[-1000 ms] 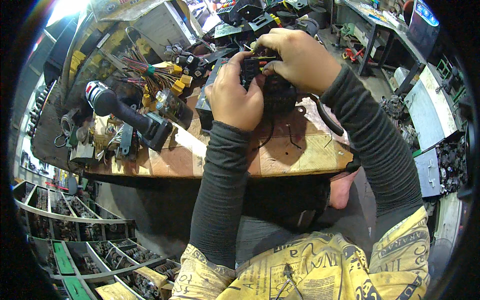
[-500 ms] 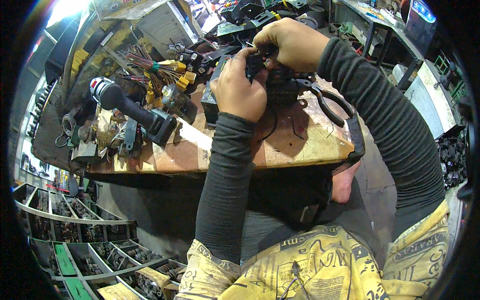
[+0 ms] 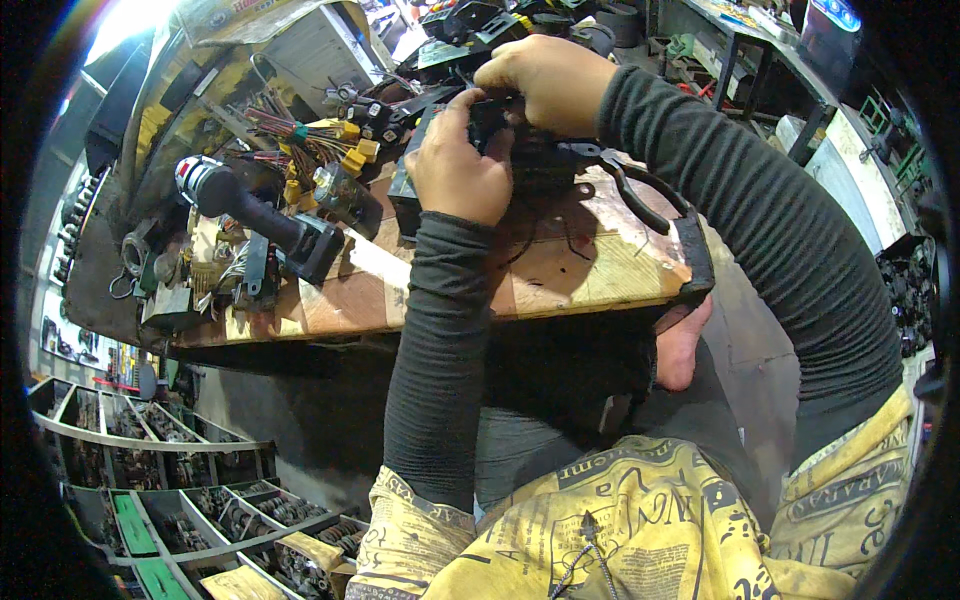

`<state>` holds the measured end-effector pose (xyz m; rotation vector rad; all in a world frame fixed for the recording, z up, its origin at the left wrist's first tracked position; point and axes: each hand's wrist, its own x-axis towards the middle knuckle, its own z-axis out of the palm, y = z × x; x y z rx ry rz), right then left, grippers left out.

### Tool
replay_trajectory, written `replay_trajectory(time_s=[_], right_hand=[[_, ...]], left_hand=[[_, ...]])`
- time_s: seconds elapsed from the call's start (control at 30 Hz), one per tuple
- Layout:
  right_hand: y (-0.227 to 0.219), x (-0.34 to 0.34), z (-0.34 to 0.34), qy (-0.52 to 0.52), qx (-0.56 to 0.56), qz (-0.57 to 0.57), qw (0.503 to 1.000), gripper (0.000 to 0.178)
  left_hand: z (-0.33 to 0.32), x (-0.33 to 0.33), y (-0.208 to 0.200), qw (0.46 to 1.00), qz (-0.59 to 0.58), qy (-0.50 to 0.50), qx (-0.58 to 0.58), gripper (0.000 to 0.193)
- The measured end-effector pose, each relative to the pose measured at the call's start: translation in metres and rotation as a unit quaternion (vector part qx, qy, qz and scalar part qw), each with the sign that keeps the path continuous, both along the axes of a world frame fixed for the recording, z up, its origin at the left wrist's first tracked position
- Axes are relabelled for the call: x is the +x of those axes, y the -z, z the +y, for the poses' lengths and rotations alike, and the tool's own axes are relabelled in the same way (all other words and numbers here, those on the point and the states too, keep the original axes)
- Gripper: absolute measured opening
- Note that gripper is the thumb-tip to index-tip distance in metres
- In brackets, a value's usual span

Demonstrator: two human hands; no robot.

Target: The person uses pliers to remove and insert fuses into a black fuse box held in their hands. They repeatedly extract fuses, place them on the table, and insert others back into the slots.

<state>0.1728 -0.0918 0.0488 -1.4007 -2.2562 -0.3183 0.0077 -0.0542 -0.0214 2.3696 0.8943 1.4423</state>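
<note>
At the far side of the wooden table, both hands are at a black box-shaped part (image 3: 404, 208) with dark, unclear pieces on top. My left hand (image 3: 460, 168) is closed around an upper piece of it, thumb and forefinger on either side. My right hand (image 3: 552, 84) curls over the same place from the right, fingers bent and pressed together. What its fingertips hold is hidden in shadow. Just right of the part, pliers (image 3: 640, 195) with black handles lie opened on the table. Short dark wires (image 3: 572, 238) lie in front of the part.
A cordless power tool (image 3: 255, 215) lies on the table's left side. Behind it are a bundle of wires with yellow connectors (image 3: 355, 155) and a clear-cased cylinder (image 3: 345, 195). Divided metal bins (image 3: 180, 440) of parts stand lower left. The table's front edge (image 3: 560, 308) runs before me.
The whole view has shifted slightly, so the table and tools sit a little further left and higher. Both hands stay at the black part, with fingers slightly moved.
</note>
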Motion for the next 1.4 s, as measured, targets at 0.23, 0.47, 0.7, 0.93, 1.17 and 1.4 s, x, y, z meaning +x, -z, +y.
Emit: replay_trajectory(time_s=[0.23, 0.47, 0.7, 0.93, 1.17, 1.4], right_hand=[[0.019, -0.002, -0.049, 0.0, 0.116, 0.132, 0.985, 0.022], [0.067, -0.007, -0.122, 0.005, -0.091, 0.122, 0.988, 0.021], [0.083, -0.002, -0.118, 0.0, -0.114, 0.105, 0.988, 0.019], [0.049, -0.011, -0.146, -0.018, 0.092, 0.21, 0.973, 0.023], [-0.002, -0.024, -0.175, -0.087, 0.136, 0.405, 0.9, 0.026], [-0.02, -0.02, -0.181, -0.13, 0.184, 0.309, 0.924, 0.031]], left_hand=[[-0.002, 0.0, -0.004, 1.0, 0.002, 0.012, -0.017, 0.042], [-0.002, 0.001, -0.002, 1.0, -0.011, 0.002, -0.018, 0.042], [-0.006, 0.005, -0.004, 0.999, -0.026, -0.018, -0.021, 0.038], [-0.004, 0.006, -0.003, 0.999, -0.039, -0.005, -0.005, 0.034], [0.005, 0.005, 0.002, 0.998, -0.05, 0.026, 0.007, 0.033], [0.013, 0.005, 0.01, 0.995, -0.09, 0.05, 0.011, 0.035]])
